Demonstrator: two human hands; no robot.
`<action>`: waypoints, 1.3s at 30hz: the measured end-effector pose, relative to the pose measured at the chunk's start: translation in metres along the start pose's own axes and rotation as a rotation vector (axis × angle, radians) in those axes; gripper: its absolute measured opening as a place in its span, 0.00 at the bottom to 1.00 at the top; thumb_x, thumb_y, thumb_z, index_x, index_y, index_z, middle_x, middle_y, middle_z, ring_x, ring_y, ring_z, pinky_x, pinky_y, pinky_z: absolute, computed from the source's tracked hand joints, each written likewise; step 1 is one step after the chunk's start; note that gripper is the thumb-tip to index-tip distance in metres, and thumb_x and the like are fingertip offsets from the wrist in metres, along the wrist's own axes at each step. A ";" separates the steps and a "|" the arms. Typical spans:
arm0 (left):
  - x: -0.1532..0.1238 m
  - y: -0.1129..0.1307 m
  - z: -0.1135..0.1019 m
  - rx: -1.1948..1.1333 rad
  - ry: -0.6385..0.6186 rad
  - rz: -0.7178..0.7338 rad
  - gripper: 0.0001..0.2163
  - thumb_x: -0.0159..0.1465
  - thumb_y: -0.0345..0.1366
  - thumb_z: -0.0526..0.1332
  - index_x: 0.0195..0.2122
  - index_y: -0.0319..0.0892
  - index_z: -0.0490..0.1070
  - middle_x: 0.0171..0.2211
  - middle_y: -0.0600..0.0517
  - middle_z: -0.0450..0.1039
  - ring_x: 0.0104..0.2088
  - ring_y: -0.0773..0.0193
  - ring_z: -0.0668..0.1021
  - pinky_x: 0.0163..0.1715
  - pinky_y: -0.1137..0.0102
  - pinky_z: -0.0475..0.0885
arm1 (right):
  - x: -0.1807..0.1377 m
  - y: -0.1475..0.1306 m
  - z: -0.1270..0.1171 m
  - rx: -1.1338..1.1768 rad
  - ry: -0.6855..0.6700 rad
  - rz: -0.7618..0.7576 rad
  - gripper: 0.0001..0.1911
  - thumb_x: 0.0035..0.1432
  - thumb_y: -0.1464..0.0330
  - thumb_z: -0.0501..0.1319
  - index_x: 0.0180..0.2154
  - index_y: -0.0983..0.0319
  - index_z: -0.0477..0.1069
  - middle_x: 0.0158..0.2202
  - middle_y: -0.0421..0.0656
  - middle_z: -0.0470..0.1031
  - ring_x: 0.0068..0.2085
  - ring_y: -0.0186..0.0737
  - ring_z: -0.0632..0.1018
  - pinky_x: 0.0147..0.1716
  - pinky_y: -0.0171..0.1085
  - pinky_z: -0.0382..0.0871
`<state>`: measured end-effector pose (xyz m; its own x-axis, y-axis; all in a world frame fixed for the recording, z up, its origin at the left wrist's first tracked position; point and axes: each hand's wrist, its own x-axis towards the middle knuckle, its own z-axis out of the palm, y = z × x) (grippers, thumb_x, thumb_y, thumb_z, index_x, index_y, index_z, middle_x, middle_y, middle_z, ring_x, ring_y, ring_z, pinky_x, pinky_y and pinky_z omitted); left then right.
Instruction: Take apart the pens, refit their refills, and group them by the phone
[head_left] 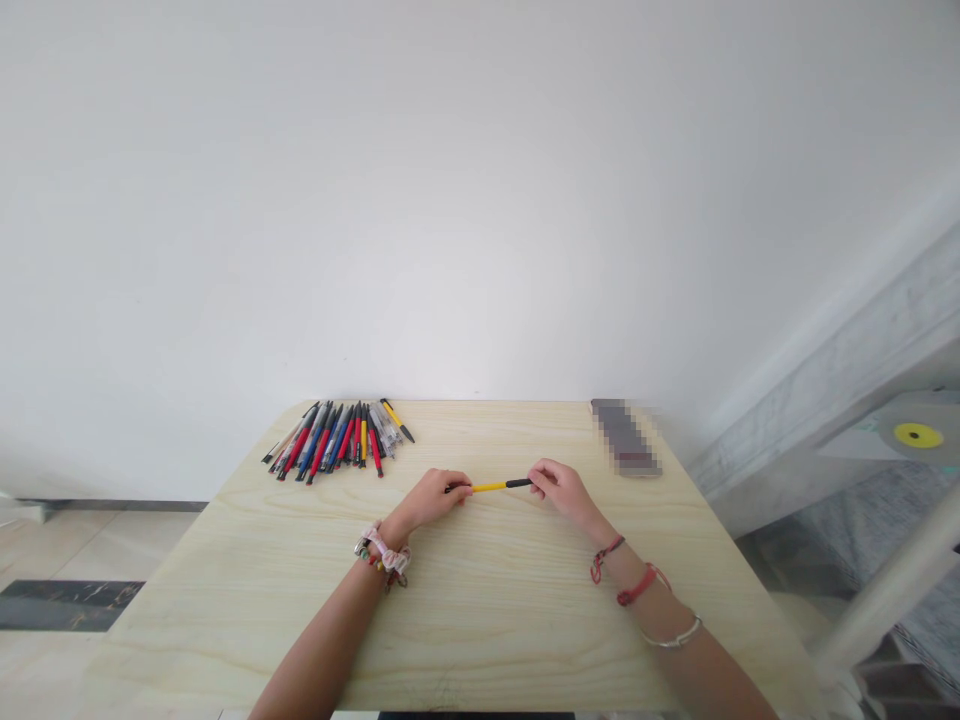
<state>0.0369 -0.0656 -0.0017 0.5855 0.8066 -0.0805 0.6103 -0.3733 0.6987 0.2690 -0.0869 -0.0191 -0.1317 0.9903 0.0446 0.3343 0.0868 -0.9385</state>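
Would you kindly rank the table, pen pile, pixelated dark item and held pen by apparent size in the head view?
Largest to smallest, by visible area:
table
pen pile
pixelated dark item
held yellow-and-black pen

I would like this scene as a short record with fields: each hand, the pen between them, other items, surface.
Left hand: pinches one end of a slim yellow-and-black pen
Right hand: pinches the pen's other, black end
Pen position: nearly level across the picture
Other items, far left: cluster of red, blue, grey, yellow and clear pens
Other items, far right: dark rectangular object, pixelated, identity unclear
Surface: pale wood-grain table
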 end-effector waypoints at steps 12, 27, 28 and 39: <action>0.001 -0.004 -0.002 0.001 0.023 -0.006 0.13 0.57 0.39 0.48 0.27 0.39 0.70 0.22 0.54 0.69 0.23 0.70 0.68 0.26 0.77 0.60 | 0.001 0.003 0.000 -0.048 0.050 -0.004 0.12 0.50 0.61 0.53 0.24 0.63 0.65 0.19 0.38 0.66 0.19 0.31 0.66 0.21 0.33 0.62; 0.002 -0.011 -0.004 -0.057 -0.013 0.018 0.12 0.57 0.39 0.49 0.28 0.38 0.69 0.22 0.55 0.69 0.24 0.70 0.69 0.27 0.77 0.61 | 0.001 0.004 -0.001 0.060 0.073 -0.121 0.10 0.45 0.63 0.58 0.29 0.62 0.67 0.27 0.42 0.71 0.27 0.35 0.71 0.24 0.33 0.64; 0.002 -0.011 -0.004 -0.046 -0.009 0.016 0.12 0.57 0.39 0.49 0.28 0.38 0.69 0.22 0.55 0.69 0.24 0.70 0.69 0.27 0.77 0.61 | 0.001 0.004 0.000 0.081 0.060 -0.085 0.11 0.46 0.62 0.57 0.30 0.62 0.67 0.26 0.41 0.70 0.24 0.34 0.71 0.21 0.32 0.63; 0.001 -0.011 -0.006 0.013 0.033 0.032 0.12 0.57 0.38 0.49 0.28 0.39 0.69 0.21 0.55 0.69 0.24 0.70 0.69 0.27 0.77 0.61 | 0.003 0.005 -0.001 0.112 0.007 0.029 0.12 0.44 0.59 0.58 0.25 0.63 0.65 0.21 0.40 0.70 0.20 0.32 0.69 0.18 0.31 0.59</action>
<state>0.0281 -0.0580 -0.0053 0.5874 0.8086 -0.0349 0.5985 -0.4049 0.6913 0.2715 -0.0835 -0.0234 -0.1169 0.9930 0.0188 0.2316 0.0457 -0.9717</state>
